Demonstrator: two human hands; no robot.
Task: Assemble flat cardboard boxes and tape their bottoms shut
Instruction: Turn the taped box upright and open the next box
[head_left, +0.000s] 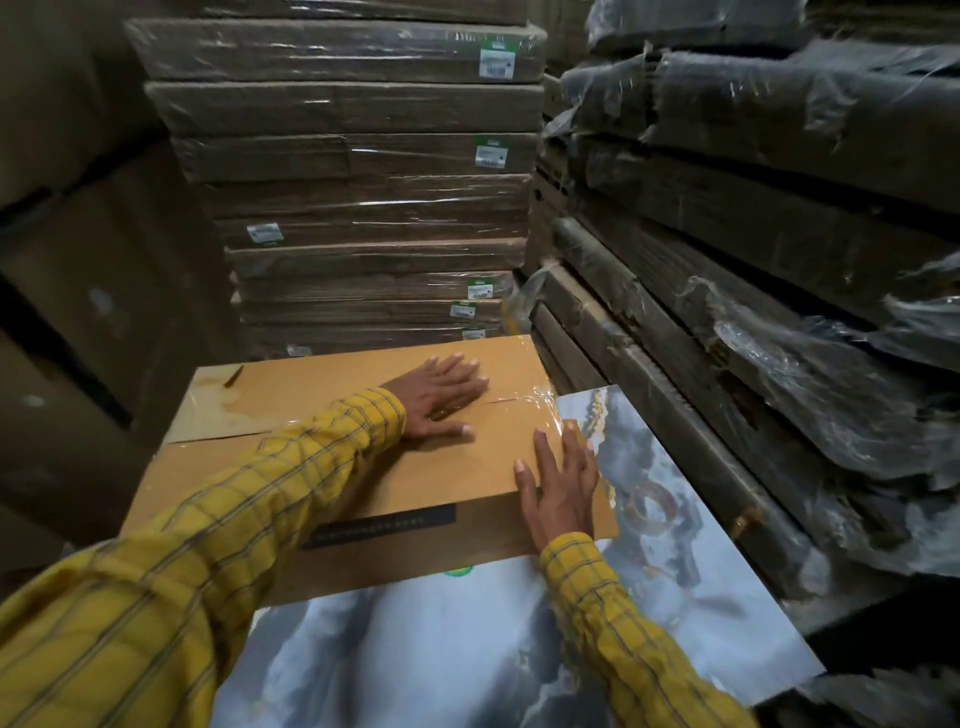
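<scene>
A brown cardboard box (322, 462) stands bottom-up on a glossy marbled table (467, 649). Clear tape (519, 400) runs along the seam between its flaps and shines at the right end. My left hand (439, 397) lies flat on the flaps with fingers spread, pressing beside the seam. My right hand (561, 483) rests with straight fingers on the box's right edge, fingertips near the taped end. A roll of clear tape (649, 506) lies on the table just right of the box.
Wrapped bundles of flat cardboard (363, 208) are stacked high straight ahead. More wrapped stacks (753, 260) crowd the right side close to the table. Large brown cartons (78, 260) fill the dark left side.
</scene>
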